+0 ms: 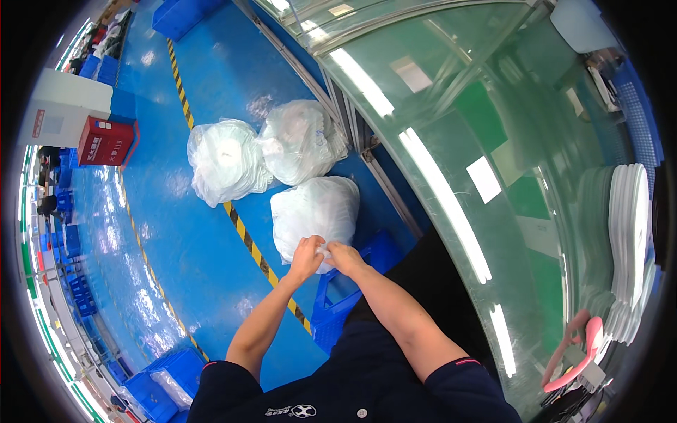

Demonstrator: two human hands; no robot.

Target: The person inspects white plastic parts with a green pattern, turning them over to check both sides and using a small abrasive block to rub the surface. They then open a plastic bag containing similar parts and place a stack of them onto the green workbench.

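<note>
A bulging whitish plastic bag (pixel 314 209) stands in front of me, close to a blue plastic stool or crate. My left hand (pixel 307 258) and my right hand (pixel 343 258) meet at its near edge. Both are closed, pinching the gathered plastic between them. What the bag holds shows only as a pale mass through the film. Just beyond it, two more filled clear bags lie on the blue floor: one on the left (pixel 227 156) and one on the right (pixel 299 141), with pale stacked pieces inside.
A glass-like green tabletop (pixel 423 211) on a metal frame runs along my right, with stacked white discs (pixel 630 225) and a pink-handled tool (pixel 589 352). Blue plastic (pixel 331 310) stands by my legs. Yellow-black tape (pixel 247 243) crosses the floor; a red box (pixel 106 141) stands far left.
</note>
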